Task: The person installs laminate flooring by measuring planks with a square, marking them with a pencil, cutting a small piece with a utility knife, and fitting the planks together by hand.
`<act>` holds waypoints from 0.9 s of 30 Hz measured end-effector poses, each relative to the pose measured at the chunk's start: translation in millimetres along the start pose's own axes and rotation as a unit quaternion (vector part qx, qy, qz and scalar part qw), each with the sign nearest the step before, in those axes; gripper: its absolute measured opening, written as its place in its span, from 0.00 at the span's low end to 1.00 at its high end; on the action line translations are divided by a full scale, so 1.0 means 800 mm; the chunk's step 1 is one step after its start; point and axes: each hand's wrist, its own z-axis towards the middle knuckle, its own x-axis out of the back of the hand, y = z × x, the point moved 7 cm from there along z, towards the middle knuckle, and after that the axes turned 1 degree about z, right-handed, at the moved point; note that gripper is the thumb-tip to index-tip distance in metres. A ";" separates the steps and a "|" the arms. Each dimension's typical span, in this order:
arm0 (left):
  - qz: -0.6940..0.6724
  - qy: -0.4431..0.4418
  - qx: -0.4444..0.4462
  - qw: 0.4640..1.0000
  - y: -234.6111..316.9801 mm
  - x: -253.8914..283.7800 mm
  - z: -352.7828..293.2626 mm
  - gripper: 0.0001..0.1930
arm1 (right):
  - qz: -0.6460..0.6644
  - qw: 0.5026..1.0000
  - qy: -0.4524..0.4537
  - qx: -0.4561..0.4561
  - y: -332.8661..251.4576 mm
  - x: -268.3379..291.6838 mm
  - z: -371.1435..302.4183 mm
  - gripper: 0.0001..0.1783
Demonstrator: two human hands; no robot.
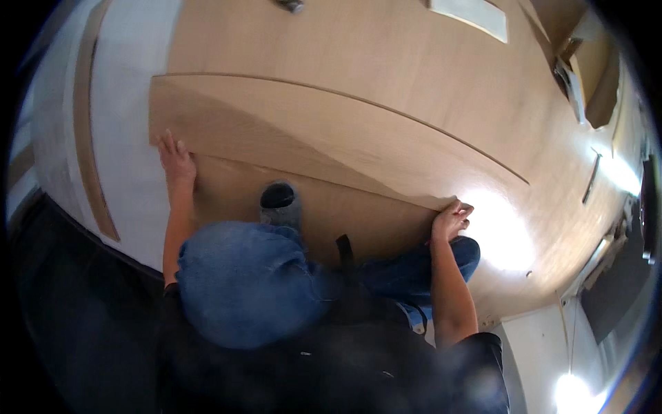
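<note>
A long wood-look floorboard (276, 124) lies crosswise in front of me, over flooring of the same light brown. My left hand (177, 164) is at its near left corner, fingers stretched out and touching the board. My right hand (451, 222) is at the near edge toward the right end, its fingers curled in against that edge; the fingertips are partly hidden. A thin dark line runs along the board's far edge. My shadow falls across part of its face.
My socked foot (281, 203) and jeans-clad knee (241, 283) are close to the near edge. White sheeting (134, 103) with a narrow wooden strip (89, 138) lies left. A pale rectangular piece (472, 17) lies far off; boxes and scraps (586, 76) stand far right.
</note>
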 end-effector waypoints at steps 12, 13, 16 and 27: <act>-0.054 0.035 0.000 0.998 0.028 0.010 -0.003 0.30 | 0.402 0.839 -0.363 -0.043 -0.203 0.037 -0.177 0.24; -0.046 0.035 0.010 0.998 0.029 0.014 -0.007 0.30 | 0.407 0.821 -0.400 -0.016 -0.263 0.046 -0.212 0.24; -0.042 0.016 0.030 0.999 0.020 0.014 -0.013 0.30 | 0.229 0.809 -0.476 0.259 -0.397 0.054 -0.262 0.27; -0.042 -0.036 0.078 0.995 0.005 0.015 -0.006 0.30 | 0.180 0.663 -0.509 0.519 -0.658 -0.066 -0.480 0.29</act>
